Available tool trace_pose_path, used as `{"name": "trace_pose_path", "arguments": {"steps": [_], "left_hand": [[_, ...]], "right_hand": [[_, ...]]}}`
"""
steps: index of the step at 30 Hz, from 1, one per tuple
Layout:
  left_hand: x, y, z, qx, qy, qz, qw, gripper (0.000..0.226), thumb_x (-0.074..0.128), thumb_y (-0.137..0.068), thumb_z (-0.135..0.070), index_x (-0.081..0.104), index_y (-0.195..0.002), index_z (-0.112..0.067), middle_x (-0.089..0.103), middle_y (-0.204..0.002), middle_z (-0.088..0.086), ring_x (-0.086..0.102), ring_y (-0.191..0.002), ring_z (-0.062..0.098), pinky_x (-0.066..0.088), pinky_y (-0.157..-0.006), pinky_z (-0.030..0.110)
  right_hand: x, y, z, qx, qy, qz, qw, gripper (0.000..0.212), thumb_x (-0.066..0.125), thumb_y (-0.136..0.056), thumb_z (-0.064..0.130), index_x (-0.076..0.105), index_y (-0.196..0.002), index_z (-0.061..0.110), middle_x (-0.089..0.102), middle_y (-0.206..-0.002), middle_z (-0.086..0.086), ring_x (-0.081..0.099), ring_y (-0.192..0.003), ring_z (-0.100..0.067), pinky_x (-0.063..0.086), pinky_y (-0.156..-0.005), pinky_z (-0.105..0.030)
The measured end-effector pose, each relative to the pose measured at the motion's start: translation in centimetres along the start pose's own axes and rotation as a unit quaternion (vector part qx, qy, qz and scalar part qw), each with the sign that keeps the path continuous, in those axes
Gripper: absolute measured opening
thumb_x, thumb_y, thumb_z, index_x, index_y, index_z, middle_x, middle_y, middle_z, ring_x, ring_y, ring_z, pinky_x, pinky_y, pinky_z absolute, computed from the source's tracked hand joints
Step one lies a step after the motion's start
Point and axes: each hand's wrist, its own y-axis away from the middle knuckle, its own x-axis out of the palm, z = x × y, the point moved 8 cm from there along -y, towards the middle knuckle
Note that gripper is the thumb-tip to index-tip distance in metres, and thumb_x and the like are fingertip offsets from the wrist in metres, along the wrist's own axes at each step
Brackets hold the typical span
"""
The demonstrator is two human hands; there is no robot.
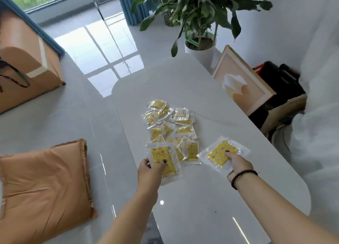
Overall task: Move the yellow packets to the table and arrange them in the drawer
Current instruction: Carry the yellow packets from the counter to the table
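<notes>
Two bare forearms reach in from the bottom edge over a white table. The left hand pinches a yellow packet at its near end, thumb on top, fingers curled beneath; the packet's long axis runs away from the person, tilted slightly left. The right hand, a dark bead bracelet at the wrist, grips a second packet with fingers on its yellow face; this one lies aslant, long axis running from near-left to far-right. Both packets sit at or just above the tabletop; whether they touch it cannot be told.

Just beyond, between and past the hands, lies a pile of smaller yellow packets in clear wrappers, overlapping, pointing every way. Prints show stars and small figures; no writing is legible.

Left on the floor, an orange cushion, cut off by the frame edge. Farther, an orange sofa, a framed picture leaning right of the table, and a potted plant, its top cut off. No drawer is in view.
</notes>
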Motion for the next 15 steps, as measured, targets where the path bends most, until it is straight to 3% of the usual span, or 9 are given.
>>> {"name": "trace_pose_path", "arguments": {"steps": [2, 5, 8, 12, 15], "left_hand": [[1.1, -3.3, -0.6, -0.006, -0.036, 0.014, 0.999, 0.019, 0.063, -0.087, -0.003, 0.058, -0.101, -0.015, 0.068, -0.095, 0.006, 0.067, -0.087, 0.024, 0.054, -0.070, 0.031], [3.7, -9.3, -1.9, 0.003, -0.110, 0.057, 0.992, 0.020, 0.061, -0.087, -0.003, 0.056, -0.088, -0.022, 0.067, -0.093, 0.006, 0.064, -0.084, 0.023, 0.052, -0.075, 0.034], [6.9, -15.2, -2.3, 0.040, -0.188, 0.112, 0.975, 0.020, 0.062, -0.086, -0.008, 0.055, -0.092, -0.025, 0.067, -0.097, 0.002, 0.066, -0.089, 0.021, 0.055, -0.082, 0.039], [10.5, -22.3, -1.3, 0.094, -0.261, 0.164, 0.947, 0.029, 0.065, -0.087, -0.014, 0.054, -0.104, -0.034, 0.067, -0.103, -0.008, 0.068, -0.087, 0.010, 0.058, -0.080, 0.038], [13.8, -26.7, 0.0, 0.118, -0.291, 0.204, 0.927, 0.032, 0.065, -0.089, -0.010, 0.052, -0.096, -0.039, 0.066, -0.102, -0.009, 0.068, -0.084, 0.008, 0.059, -0.070, 0.032]], "right_hand": [[0.9, -2.4, -0.8, 0.000, 0.002, -0.039, 0.999, 0.040, 0.071, -0.079, 0.018, 0.056, -0.114, 0.008, 0.059, -0.104, -0.005, 0.057, -0.084, -0.027, 0.046, -0.078, -0.032], [2.6, -6.0, -2.2, -0.009, -0.003, -0.089, 0.996, 0.026, 0.070, -0.080, 0.017, 0.054, -0.100, 0.011, 0.055, -0.092, -0.005, 0.055, -0.087, -0.028, 0.047, -0.086, -0.036], [4.7, -10.3, -3.9, -0.014, 0.001, -0.112, 0.994, 0.016, 0.071, -0.077, 0.016, 0.059, -0.087, 0.012, 0.063, -0.087, -0.006, 0.061, -0.084, -0.028, 0.050, -0.089, -0.038], [6.8, -18.0, -8.2, 0.010, -0.009, -0.120, 0.993, 0.027, 0.074, -0.066, 0.019, 0.065, -0.091, 0.012, 0.069, -0.092, -0.011, 0.066, -0.089, -0.033, 0.052, -0.091, -0.049], [7.6, -22.7, -10.3, 0.004, -0.004, -0.122, 0.992, 0.035, 0.074, -0.056, 0.025, 0.067, -0.086, 0.011, 0.071, -0.087, -0.011, 0.068, -0.083, -0.032, 0.054, -0.085, -0.052]]}}
